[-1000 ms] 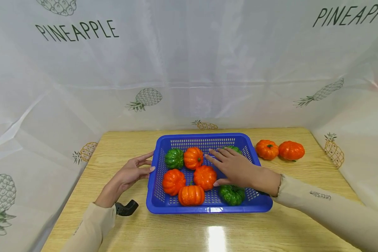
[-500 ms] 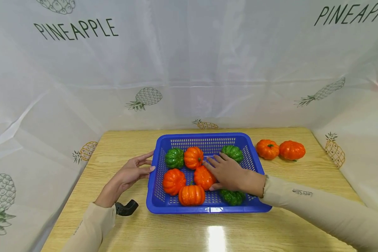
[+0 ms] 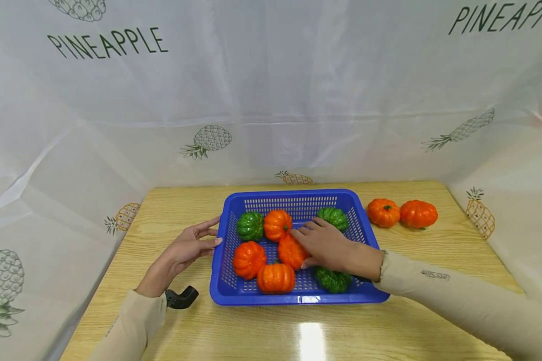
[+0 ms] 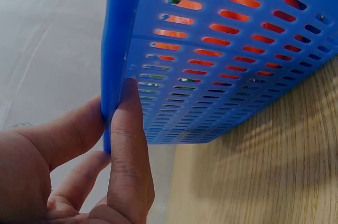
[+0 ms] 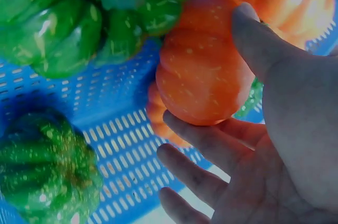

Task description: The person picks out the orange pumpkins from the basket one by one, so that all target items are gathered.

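With the left grip (image 3: 187, 248), pinches the left rim of a blue basket (image 3: 298, 301) on the table (image 3: 235, 331) and, with the right grip (image 3: 328, 245), grasps an orange pumpkin (image 3: 289, 252) near the basket's middle. Holds it among three other orange pumpkins (image 3: 249, 260) and three green pumpkins (image 3: 250, 226), with two outside ones (image 3: 418, 214) at far right. Reads PINEAPPLE on the far sheet (image 3: 271, 90) at left, again cut off at right, plus small lettering, seemingly LetsSlim, on the right sleeve (image 3: 433, 286).

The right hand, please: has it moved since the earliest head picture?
Yes: against the basket, the right hand has shifted left, uncovering more of the far-right green pumpkin.
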A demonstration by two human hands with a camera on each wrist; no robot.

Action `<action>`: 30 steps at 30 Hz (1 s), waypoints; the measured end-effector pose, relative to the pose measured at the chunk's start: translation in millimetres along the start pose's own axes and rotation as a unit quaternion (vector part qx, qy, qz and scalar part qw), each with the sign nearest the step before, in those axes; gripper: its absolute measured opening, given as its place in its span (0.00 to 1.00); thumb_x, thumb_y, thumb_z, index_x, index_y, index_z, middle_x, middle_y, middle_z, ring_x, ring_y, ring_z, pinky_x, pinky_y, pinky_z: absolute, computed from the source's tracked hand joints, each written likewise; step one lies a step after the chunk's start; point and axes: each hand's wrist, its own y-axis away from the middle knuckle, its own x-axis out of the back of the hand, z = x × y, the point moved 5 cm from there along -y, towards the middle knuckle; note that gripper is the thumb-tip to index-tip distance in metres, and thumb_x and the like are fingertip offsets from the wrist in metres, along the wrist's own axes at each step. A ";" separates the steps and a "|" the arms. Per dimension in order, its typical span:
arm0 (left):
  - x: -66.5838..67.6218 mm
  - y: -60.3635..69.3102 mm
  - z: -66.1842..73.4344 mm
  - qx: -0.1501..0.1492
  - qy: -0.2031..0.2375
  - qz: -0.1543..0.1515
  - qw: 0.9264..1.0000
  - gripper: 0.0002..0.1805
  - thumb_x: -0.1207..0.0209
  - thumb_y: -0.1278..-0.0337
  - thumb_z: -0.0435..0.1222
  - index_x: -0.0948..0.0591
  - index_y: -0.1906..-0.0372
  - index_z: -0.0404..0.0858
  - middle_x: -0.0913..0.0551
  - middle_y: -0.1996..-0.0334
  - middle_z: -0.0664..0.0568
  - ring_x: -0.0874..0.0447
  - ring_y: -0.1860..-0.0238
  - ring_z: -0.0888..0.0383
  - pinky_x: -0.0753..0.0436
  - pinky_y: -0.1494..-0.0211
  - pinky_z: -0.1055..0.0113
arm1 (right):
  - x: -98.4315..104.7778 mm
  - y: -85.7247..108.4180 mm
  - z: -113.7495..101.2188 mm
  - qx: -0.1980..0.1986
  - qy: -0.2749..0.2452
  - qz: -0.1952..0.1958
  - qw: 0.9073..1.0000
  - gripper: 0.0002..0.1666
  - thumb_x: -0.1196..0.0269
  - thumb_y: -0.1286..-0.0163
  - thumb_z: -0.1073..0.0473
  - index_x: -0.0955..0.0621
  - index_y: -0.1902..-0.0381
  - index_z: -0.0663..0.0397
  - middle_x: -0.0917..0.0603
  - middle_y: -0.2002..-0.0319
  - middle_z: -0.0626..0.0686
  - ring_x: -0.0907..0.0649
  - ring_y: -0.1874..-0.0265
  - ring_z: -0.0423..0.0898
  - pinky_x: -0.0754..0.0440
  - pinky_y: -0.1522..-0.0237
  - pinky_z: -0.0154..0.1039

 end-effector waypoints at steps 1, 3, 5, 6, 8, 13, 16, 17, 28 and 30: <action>-0.1 -0.1 0.2 0.000 0.000 0.000 1.000 0.40 0.41 0.25 0.27 0.43 0.15 0.36 0.24 0.40 0.37 0.12 0.56 0.60 0.10 0.48 0.65 | 1.8 1.2 1.3 -0.002 -0.001 0.006 1.000 0.45 0.29 0.32 0.36 0.24 0.29 0.60 0.16 0.38 0.59 0.20 0.37 0.60 0.25 0.28 0.59; -0.2 -0.1 0.6 0.000 0.002 0.002 1.000 0.40 0.41 0.25 0.27 0.43 0.15 0.36 0.23 0.41 0.38 0.12 0.57 0.59 0.10 0.48 0.65 | 7.1 4.8 3.6 -0.005 0.002 0.022 1.000 0.45 0.28 0.33 0.36 0.23 0.29 0.59 0.16 0.39 0.59 0.20 0.37 0.59 0.25 0.29 0.58; -0.5 0.1 1.0 0.000 0.003 0.001 1.000 0.40 0.41 0.25 0.27 0.43 0.15 0.36 0.23 0.42 0.39 0.12 0.57 0.59 0.09 0.48 0.64 | 13.7 9.5 6.3 -0.009 0.003 0.041 0.999 0.46 0.28 0.34 0.36 0.23 0.29 0.59 0.15 0.39 0.58 0.20 0.37 0.59 0.24 0.29 0.58; -0.6 0.3 1.2 0.000 0.002 0.001 1.000 0.40 0.41 0.25 0.27 0.43 0.15 0.36 0.23 0.43 0.39 0.12 0.57 0.59 0.09 0.48 0.64 | 17.0 12.6 7.8 -0.011 0.004 0.050 0.999 0.46 0.27 0.35 0.36 0.23 0.29 0.59 0.15 0.38 0.58 0.20 0.37 0.59 0.24 0.30 0.57; -0.5 0.4 1.1 0.000 0.001 0.001 1.000 0.40 0.41 0.25 0.27 0.43 0.15 0.35 0.23 0.43 0.39 0.11 0.57 0.59 0.09 0.48 0.64 | 24.8 19.3 11.4 -0.016 0.004 0.074 0.997 0.46 0.27 0.36 0.36 0.22 0.29 0.58 0.15 0.39 0.58 0.19 0.37 0.59 0.22 0.31 0.58; -0.6 0.8 0.9 -0.002 -0.002 -0.002 1.000 0.39 0.41 0.24 0.27 0.44 0.15 0.35 0.22 0.42 0.38 0.12 0.57 0.59 0.09 0.48 0.64 | 39.2 38.6 25.8 -0.045 -0.025 0.120 0.991 0.47 0.25 0.37 0.37 0.22 0.28 0.57 0.15 0.39 0.58 0.20 0.36 0.61 0.24 0.31 0.61; -0.5 1.4 0.9 -0.002 -0.003 -0.002 1.000 0.40 0.41 0.24 0.27 0.44 0.15 0.35 0.23 0.41 0.38 0.12 0.57 0.59 0.10 0.49 0.64 | 44.1 51.2 36.4 -0.064 -0.045 0.145 0.986 0.49 0.22 0.40 0.38 0.22 0.28 0.56 0.15 0.40 0.58 0.20 0.36 0.62 0.24 0.31 0.64; -0.3 1.7 1.0 -0.003 -0.005 -0.003 1.000 0.40 0.41 0.24 0.27 0.44 0.15 0.35 0.23 0.41 0.38 0.12 0.56 0.59 0.10 0.49 0.65 | 44.9 55.7 39.8 -0.069 -0.050 0.153 0.984 0.49 0.22 0.41 0.38 0.22 0.28 0.56 0.14 0.40 0.58 0.20 0.36 0.63 0.24 0.32 0.64; 1.2 1.2 -0.6 -0.001 -0.008 0.004 1.000 0.39 0.41 0.24 0.26 0.44 0.15 0.35 0.22 0.42 0.38 0.11 0.57 0.59 0.10 0.48 0.64 | 47.0 101.4 65.1 -0.062 -0.001 0.278 0.959 0.49 0.36 0.35 0.25 0.19 0.33 0.58 0.13 0.44 0.60 0.20 0.39 0.64 0.22 0.37 0.65; 0.7 0.9 -0.4 -0.004 -0.010 0.002 1.000 0.40 0.41 0.24 0.26 0.45 0.15 0.34 0.22 0.42 0.38 0.11 0.57 0.59 0.09 0.49 0.64 | 46.2 108.2 68.0 -0.047 0.014 0.303 0.952 0.52 0.48 0.30 0.21 0.19 0.33 0.59 0.14 0.42 0.60 0.20 0.39 0.64 0.23 0.37 0.65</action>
